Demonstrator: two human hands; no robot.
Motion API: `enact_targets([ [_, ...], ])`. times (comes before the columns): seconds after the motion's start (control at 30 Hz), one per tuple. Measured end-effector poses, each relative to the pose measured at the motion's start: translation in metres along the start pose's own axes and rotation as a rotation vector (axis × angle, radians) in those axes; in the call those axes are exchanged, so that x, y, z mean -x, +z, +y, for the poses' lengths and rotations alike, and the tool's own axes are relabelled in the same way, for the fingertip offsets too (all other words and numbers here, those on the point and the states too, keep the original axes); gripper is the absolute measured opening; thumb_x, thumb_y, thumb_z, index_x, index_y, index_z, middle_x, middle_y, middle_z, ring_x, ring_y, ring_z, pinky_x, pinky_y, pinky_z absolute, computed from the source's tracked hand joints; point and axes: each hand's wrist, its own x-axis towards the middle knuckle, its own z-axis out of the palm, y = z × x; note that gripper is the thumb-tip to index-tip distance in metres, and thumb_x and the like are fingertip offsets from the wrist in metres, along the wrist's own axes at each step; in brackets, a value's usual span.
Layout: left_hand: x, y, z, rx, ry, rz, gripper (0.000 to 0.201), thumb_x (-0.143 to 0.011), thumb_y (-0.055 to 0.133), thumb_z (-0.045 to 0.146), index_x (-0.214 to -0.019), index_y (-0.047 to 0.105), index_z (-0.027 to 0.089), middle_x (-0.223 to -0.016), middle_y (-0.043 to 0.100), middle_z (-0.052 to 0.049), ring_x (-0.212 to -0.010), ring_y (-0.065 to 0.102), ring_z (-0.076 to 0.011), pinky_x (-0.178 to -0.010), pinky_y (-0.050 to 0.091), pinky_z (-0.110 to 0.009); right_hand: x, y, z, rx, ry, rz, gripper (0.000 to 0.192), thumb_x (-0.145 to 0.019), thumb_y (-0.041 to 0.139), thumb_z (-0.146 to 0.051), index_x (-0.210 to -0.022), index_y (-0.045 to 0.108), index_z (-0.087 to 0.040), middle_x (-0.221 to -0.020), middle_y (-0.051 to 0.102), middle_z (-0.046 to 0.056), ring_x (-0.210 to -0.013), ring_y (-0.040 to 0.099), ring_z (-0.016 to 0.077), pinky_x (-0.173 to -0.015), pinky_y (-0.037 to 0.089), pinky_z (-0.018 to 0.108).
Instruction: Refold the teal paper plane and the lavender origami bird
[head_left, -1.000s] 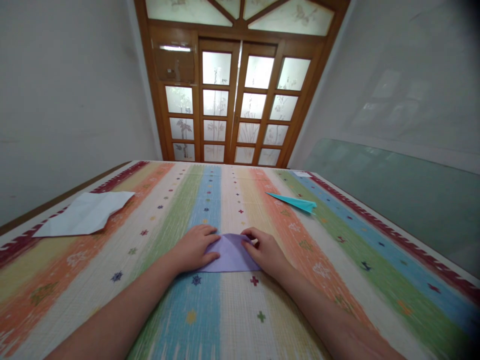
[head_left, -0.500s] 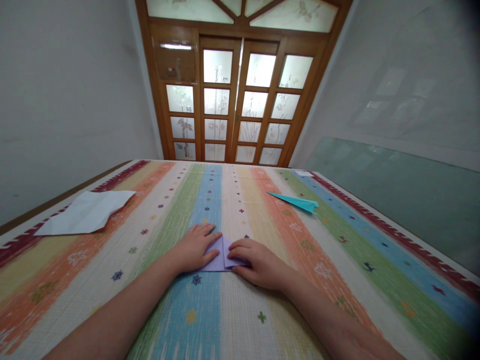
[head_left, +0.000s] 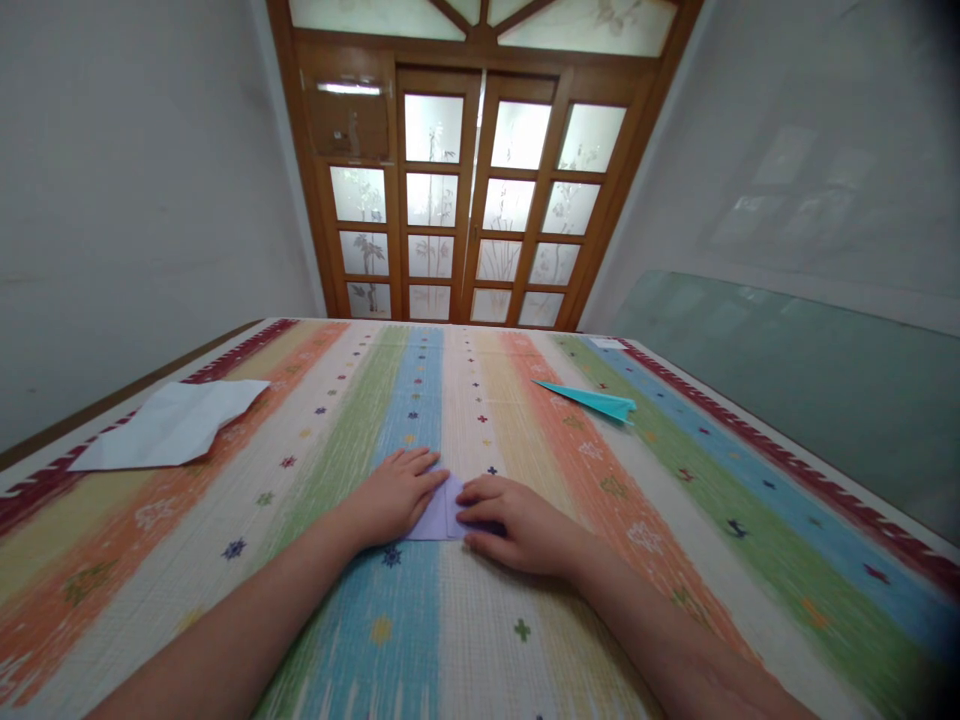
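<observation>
A small folded sheet of purple paper (head_left: 435,518) lies on the striped tablecloth in front of me, with a crease line down its middle. My left hand (head_left: 397,495) rests flat over its left part, fingers stretched out and the thumb near the top of the fold. At the right edge, my right hand (head_left: 514,525) has its fingers curled around the paper, thumb below and fingertips above. Both hands cover the paper's outer corners, so its full outline is hidden.
A folded turquoise paper plane (head_left: 592,400) lies beyond my right hand. To the far left is a creased white sheet (head_left: 176,425). The striped tablecloth (head_left: 382,630) covers the table, which reaches towards wooden glazed doors (head_left: 454,200). Walls stand on both sides.
My left thumb has shifted up and inward along the purple paper. The right hand stays at the right edge, where less of the paper's flap shows.
</observation>
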Motion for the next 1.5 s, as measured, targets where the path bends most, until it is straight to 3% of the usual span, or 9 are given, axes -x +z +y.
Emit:
enact_targets([
  [0.33,0.001,0.002,0.0,-0.009,-0.088,-0.018,0.048,-0.097,0.037,0.037,-0.144,0.042,0.03,-0.154,0.035,-0.006,-0.143,0.027,-0.0276,-0.116,0.019,-0.05,0.002,0.0,0.015,0.008,0.0,0.021,0.018,-0.09,0.062,-0.025,-0.1,0.076,-0.023,-0.111,0.071,0.006,-0.106,0.06,0.0198,-0.098,0.043,0.035],
  [0.6,0.001,0.005,-0.005,-0.038,-0.147,0.032,0.057,-0.095,0.042,0.046,-0.145,0.042,0.018,-0.153,0.037,-0.014,-0.143,0.026,-0.0315,-0.116,0.018,-0.053,0.006,-0.006,0.019,0.002,0.059,-0.019,0.02,-0.085,0.069,-0.031,-0.103,0.076,-0.027,-0.128,0.064,0.007,-0.125,0.052,0.0239,-0.107,0.037,0.042],
  [0.73,-0.001,0.002,-0.002,-0.027,-0.049,0.03,0.051,-0.095,0.042,0.035,-0.145,0.042,0.023,-0.153,0.038,-0.009,-0.143,0.028,-0.0276,-0.117,0.018,-0.05,0.005,-0.009,0.018,-0.011,0.074,-0.057,0.022,-0.085,0.068,-0.032,-0.105,0.076,-0.027,-0.134,0.061,0.008,-0.128,0.051,0.0246,-0.11,0.033,0.045],
  [1.0,-0.002,-0.009,0.004,0.066,0.106,0.027,0.039,-0.096,0.044,0.025,-0.131,0.059,0.036,-0.145,0.05,-0.002,-0.137,0.038,-0.0245,-0.113,0.027,-0.048,0.007,-0.019,0.017,-0.011,0.114,-0.125,0.018,-0.085,0.068,-0.029,-0.102,0.076,-0.03,-0.131,0.063,0.004,-0.132,0.046,0.0267,-0.109,0.033,0.047],
  [1.2,-0.003,-0.013,0.004,0.157,0.195,0.008,0.044,-0.087,0.051,0.011,-0.118,0.068,0.037,-0.137,0.058,0.0,-0.129,0.048,-0.0225,-0.109,0.034,-0.043,0.011,-0.023,0.02,-0.029,0.106,-0.143,0.016,-0.084,0.068,-0.026,-0.097,0.077,-0.03,-0.12,0.07,0.003,-0.121,0.056,0.0231,-0.109,0.033,0.043],
  [1.5,0.001,-0.022,0.017,0.258,0.237,-0.045,0.036,-0.09,0.053,0.015,-0.107,0.073,0.039,-0.131,0.062,0.001,-0.125,0.052,-0.0235,-0.105,0.036,-0.045,0.017,-0.023,0.017,0.022,0.122,-0.133,0.015,-0.082,0.066,-0.023,-0.086,0.078,-0.031,-0.105,0.075,0.0,-0.103,0.065,0.0217,-0.102,0.039,0.04],
])
